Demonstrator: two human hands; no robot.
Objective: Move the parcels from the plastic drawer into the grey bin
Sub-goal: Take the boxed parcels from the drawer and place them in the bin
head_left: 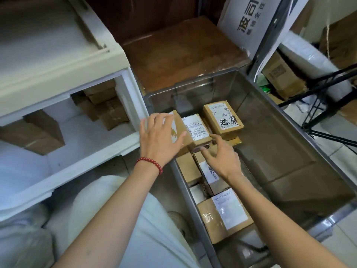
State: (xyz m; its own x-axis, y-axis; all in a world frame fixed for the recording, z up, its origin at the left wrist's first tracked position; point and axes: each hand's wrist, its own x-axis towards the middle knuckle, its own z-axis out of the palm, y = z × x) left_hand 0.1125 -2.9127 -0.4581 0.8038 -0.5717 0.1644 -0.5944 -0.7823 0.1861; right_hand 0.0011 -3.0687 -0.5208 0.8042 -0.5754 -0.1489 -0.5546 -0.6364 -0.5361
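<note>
Parcel: we flank the brown cardboard parcel with a white label (pixel 191 130), long axis running away from us, inside the grey plastic bin (pixel 286 151).
Left hand (pixel 158 138): spread, palm on the parcel's left face.
Right hand (pixel 222 157): fingers loose, at its near corner, nothing pinched.
Drawer: white plastic drawer (pixel 96 151) lies left of the bin; left hand nearer.

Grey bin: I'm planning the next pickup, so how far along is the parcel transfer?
Well underway. Several cardboard parcels already lie along the left side of the grey plastic bin, such as the scribbled-label parcel. The left hand and right hand are placing a white-labelled cardboard parcel. Brown cardboard parcels remain in the white plastic drawer.
</note>
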